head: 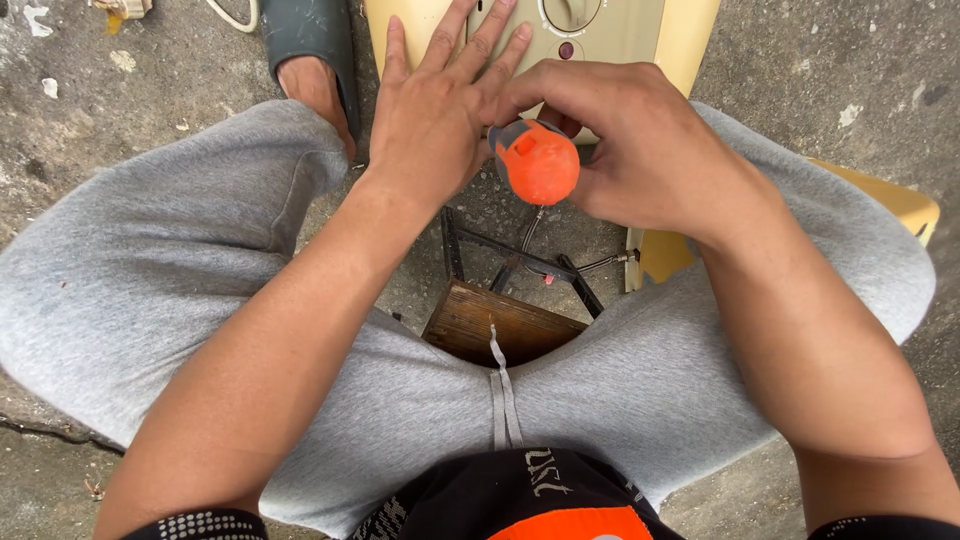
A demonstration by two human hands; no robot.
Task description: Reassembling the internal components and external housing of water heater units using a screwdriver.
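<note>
While the left hand (432, 110) lies flat on the cream appliance (640, 35), the right hand (640, 150) grips an orange-handled screwdriver (538, 163).

orange-handled screwdriver (537, 162) | upright | tip probably against cream appliance (690, 40)

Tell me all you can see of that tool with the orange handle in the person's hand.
The screwdriver has a rounded, bright orange handle that looks like plastic, with a translucent grey collar. It points straight down, so mostly the butt end shows; a thin metal shaft runs below it toward the dark metal frame. The right hand grips it from the side, fingers curled over the top. It sits in front of the cream appliance, beside the flat left hand.
</note>
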